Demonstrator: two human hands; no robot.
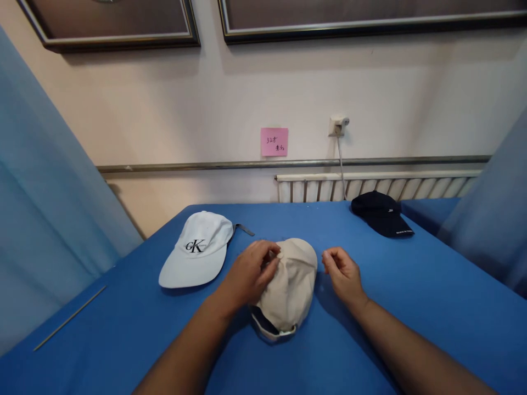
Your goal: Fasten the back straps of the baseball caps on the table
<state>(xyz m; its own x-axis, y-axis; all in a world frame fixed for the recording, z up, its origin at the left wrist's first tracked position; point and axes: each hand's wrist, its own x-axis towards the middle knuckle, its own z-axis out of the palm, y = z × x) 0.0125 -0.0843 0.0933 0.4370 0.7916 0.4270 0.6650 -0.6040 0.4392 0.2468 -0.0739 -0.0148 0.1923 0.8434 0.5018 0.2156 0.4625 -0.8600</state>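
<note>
Head view: beige cap (294, 285) on the blue surface (444, 285), between the two sets of fingers; crown up, adjuster strap (284, 333) on the near side, below the left fingers. Left hand (255, 271) lies over the cap's left flank, fingers bent and narrow, tips at the crown fabric. Light touch or real pinch, can't tell; hand hides part of the contact. Right hand (343, 272) just beside the cap's right edge, apart from it; fingers curled, thumb tip close to them, narrow gap, nothing seen in them.

Cap probably sits square in front of the person so both hands reach its sides; left hand likely steadies or works the fabric, surface takes the weight. Crown looks slack and creased, so a soft touch would dent it.

White cap (208, 241) left of the left fingers, well clear, lettering showing, dark strap end (246, 229) pointing toward them. Black cap (376, 211) beyond the right fingers, off to the right. Both presumably set aside to leave room for the hands. Thin rod (69, 318) far left of the left fingers, near the surface edge. Pink note (274, 141) on the wall, beyond the fingers.
</note>
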